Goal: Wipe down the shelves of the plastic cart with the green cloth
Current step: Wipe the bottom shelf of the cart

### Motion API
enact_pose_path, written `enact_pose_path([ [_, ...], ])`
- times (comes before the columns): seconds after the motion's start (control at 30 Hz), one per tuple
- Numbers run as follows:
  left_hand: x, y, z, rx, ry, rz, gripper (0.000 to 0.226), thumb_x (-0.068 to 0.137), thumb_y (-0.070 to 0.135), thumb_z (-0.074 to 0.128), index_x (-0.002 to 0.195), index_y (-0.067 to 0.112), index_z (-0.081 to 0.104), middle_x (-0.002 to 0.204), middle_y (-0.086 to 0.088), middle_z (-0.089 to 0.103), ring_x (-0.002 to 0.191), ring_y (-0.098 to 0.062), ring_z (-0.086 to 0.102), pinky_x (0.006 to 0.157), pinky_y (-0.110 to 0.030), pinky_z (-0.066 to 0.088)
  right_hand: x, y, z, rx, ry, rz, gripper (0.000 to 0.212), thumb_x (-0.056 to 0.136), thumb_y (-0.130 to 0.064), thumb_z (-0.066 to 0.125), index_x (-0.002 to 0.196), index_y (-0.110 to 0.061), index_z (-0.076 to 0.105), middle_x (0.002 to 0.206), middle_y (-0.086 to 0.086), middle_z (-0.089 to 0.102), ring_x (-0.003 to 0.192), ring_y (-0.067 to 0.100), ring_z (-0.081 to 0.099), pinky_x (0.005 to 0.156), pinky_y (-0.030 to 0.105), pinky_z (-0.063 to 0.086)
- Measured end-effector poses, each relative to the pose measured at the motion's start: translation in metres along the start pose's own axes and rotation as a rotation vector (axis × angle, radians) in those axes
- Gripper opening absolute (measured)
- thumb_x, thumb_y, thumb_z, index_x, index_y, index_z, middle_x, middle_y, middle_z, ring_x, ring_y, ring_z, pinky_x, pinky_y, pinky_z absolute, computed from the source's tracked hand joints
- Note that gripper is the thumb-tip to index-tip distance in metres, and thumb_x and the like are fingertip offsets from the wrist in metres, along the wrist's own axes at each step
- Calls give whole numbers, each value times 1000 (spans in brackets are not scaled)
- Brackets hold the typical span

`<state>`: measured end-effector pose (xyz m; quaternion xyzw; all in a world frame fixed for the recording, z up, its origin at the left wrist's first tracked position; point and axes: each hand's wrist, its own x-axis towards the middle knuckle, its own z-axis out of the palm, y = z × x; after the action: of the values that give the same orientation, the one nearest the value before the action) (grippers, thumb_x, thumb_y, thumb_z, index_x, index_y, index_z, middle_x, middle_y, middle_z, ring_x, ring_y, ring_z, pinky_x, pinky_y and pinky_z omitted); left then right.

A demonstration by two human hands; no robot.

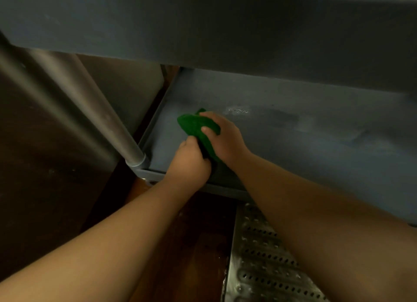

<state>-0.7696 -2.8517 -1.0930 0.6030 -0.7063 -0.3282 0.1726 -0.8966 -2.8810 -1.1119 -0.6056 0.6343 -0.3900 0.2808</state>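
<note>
The green cloth (pixel 198 130) lay bunched on the lower shelf (pixel 293 130) of the plastic cart, near its left corner by the grey post (pixel 99 112). Both hands held it: the right hand (pixel 225 137) draped over the top with thumb and fingers curled around the wad, the left hand (pixel 191 164) pinching its near tail at about 7 o'clock from the right. The cloth's long axis ran from 11 to 5 o'clock. The unwiped stretch of shelf (streaked and blotchy) spread away toward 3 o'clock, so the right hand looked better placed to sweep that way.
</note>
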Motion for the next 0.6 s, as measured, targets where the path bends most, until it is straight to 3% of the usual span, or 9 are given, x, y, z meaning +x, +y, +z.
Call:
enact_pose_path([
  [0.1,2,31,15,-333,8,-100,25,86,13,54,109,5,54,98,-10,64,86,-23,62,68,-29,43,-14,2,-27,102,78,-21,36,94,-13,61,129,-19,62,128,0,63,113,9,55,97,20,41],
  [0.2,-4,65,30,-802,-79,-231,36,88,27,53,118,7,54,105,-16,68,94,-27,67,85,-43,54,-33,4,-62,192,126,-11,38,91,-11,66,127,-20,62,125,-4,63,114,9,57,99,21,46],
  [0.27,-14,90,39,-1081,-115,-297,38,98,31,44,127,9,55,118,-17,67,105,-28,66,92,-44,54,-48,7,-87,192,151,13,41,90,-13,68,128,-25,60,122,-9,62,114,8,58,99,24,48],
  [0.37,-29,119,55,-1181,-194,-347,47,104,40,32,136,12,51,123,-13,64,107,-24,65,85,-35,56,-74,16,-123,203,109,86,54,90,-15,67,137,-32,48,122,-14,57,112,4,57,92,19,48],
  [0.47,-41,140,70,-1213,-328,-331,53,99,55,34,119,14,60,102,-6,73,93,-20,69,78,-37,57,-103,31,-151,359,69,128,61,92,-11,60,144,-34,40,133,-9,55,118,6,57,100,30,51],
  [0.53,-46,148,78,-1216,-421,-321,51,94,60,39,107,19,64,98,-6,75,95,-23,70,85,-43,57,-122,43,-167,441,47,119,67,87,-5,53,146,-33,39,142,-4,51,128,12,53,106,38,48],
  [0.6,-48,151,89,-1190,-468,-331,40,94,50,51,113,19,65,114,-10,72,105,-28,68,93,-48,54,-139,50,-183,519,-1,73,74,80,3,44,147,-25,38,146,4,48,134,15,48,109,36,44],
])
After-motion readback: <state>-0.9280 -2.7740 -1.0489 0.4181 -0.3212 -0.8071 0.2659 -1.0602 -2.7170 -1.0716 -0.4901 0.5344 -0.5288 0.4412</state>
